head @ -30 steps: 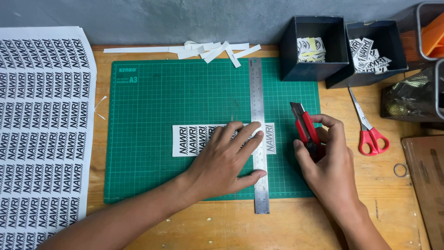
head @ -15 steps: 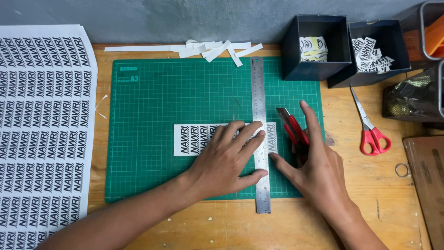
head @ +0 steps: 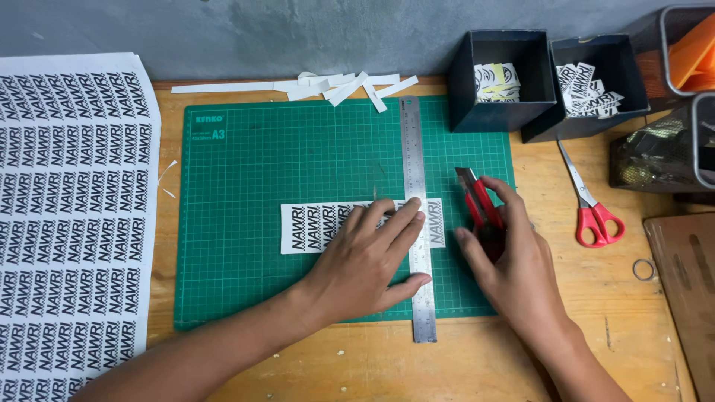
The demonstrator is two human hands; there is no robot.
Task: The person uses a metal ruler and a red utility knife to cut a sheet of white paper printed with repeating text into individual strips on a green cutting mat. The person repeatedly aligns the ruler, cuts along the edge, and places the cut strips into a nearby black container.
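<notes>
My left hand (head: 369,260) lies flat with spread fingers on a steel ruler (head: 415,156) and on a white strip of printed labels (head: 316,226), pinning both to a green cutting mat (head: 261,164). The ruler runs away from me across the strip near its right end. Just right of the ruler, my right hand (head: 510,260) grips a red utility knife (head: 477,199), whose blade end points away from me over the mat. One label (head: 436,222) shows to the right of the ruler.
A large sheet of printed labels (head: 71,216) lies at the left. White paper offcuts (head: 335,85) lie beyond the mat. Two dark boxes (head: 506,78) (head: 592,85) hold cut labels. Red-handled scissors (head: 592,205) lie right of the mat on the wooden table, with wire baskets at the far right.
My right hand with the knife shifted left toward the ruler, opened briefly, then closed around the knife again. My left hand stayed pressed on the ruler and strip.
</notes>
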